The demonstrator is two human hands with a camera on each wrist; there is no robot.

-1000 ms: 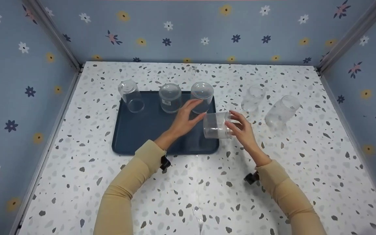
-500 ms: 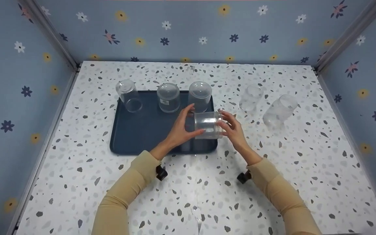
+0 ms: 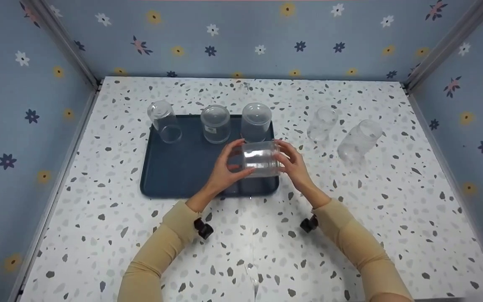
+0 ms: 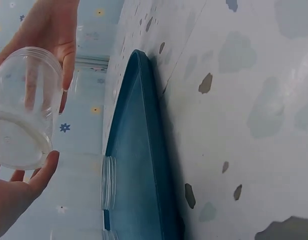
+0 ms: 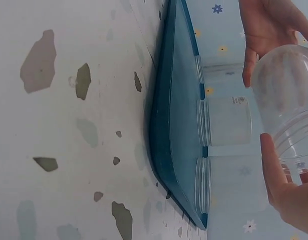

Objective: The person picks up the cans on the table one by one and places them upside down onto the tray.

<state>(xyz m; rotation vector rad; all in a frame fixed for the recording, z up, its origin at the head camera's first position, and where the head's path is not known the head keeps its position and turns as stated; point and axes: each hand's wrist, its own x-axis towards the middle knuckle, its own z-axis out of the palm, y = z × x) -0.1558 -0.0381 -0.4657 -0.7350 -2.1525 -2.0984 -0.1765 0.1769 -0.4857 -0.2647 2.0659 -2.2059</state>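
A clear plastic jar [image 3: 259,159] lies sideways in the air over the right part of a dark blue tray [image 3: 183,176]. My left hand [image 3: 224,170] holds its base end, thumb in front and fingers at the back. Around the threaded rim end, my right hand [image 3: 294,167] grips with thumb and fingers. Seen from the left wrist, the jar [image 4: 23,110] is between both hands, with its round base toward the left one. In the right wrist view the rim threads of the jar [image 5: 289,100] point at the right hand [image 5: 291,202].
Along the tray's back edge, three clear jars stand upside down: a slim one [image 3: 169,126], one with a small label [image 3: 216,126] and a plain one [image 3: 256,119]. Two more clear containers, a smaller [image 3: 322,124] and a taller [image 3: 359,140], stand on the speckled table right of the tray.
The jar has moved left, from the tray's right edge to over the tray. My left hand, earlier just touching the base end, now wraps round it. The right hand keeps its grip.
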